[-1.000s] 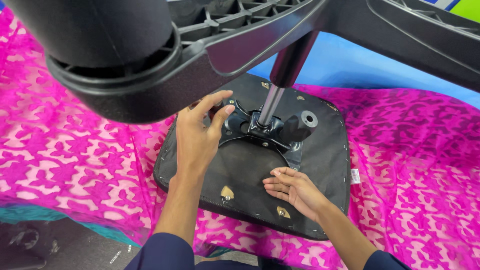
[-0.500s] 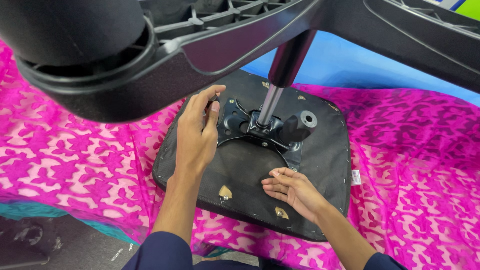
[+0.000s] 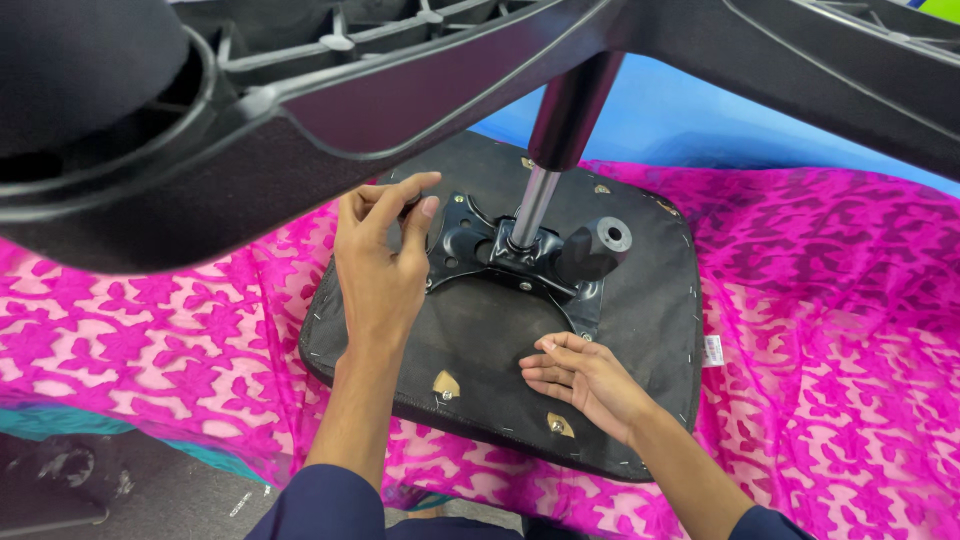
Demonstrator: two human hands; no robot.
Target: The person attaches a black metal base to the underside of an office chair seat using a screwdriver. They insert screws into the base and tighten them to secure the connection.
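Observation:
An upturned black office-chair seat (image 3: 640, 300) lies on a pink patterned cloth. A black metal mechanism plate (image 3: 500, 255) is fixed to its underside, with a chrome gas cylinder (image 3: 535, 205) rising from it to the black star base (image 3: 420, 90) that fills the top of the view. My left hand (image 3: 385, 265) rests at the plate's left corner, thumb and fingers pinched together there; what they pinch is hidden. My right hand (image 3: 585, 380) lies flat on the seat bottom near the plate's lower right corner, fingers together, holding nothing.
The pink cloth (image 3: 840, 300) covers the whole work surface, over a blue sheet (image 3: 690, 120) at the back. A round black knob (image 3: 600, 245) sticks out of the mechanism. Brass-coloured fittings (image 3: 447, 385) show near the seat's front edge. Dark floor (image 3: 120, 480) lies at the lower left.
My left hand has shifted slightly, fingers curling tighter at the plate's left corner. The star base has drifted across the top of the view. My right hand stays in place.

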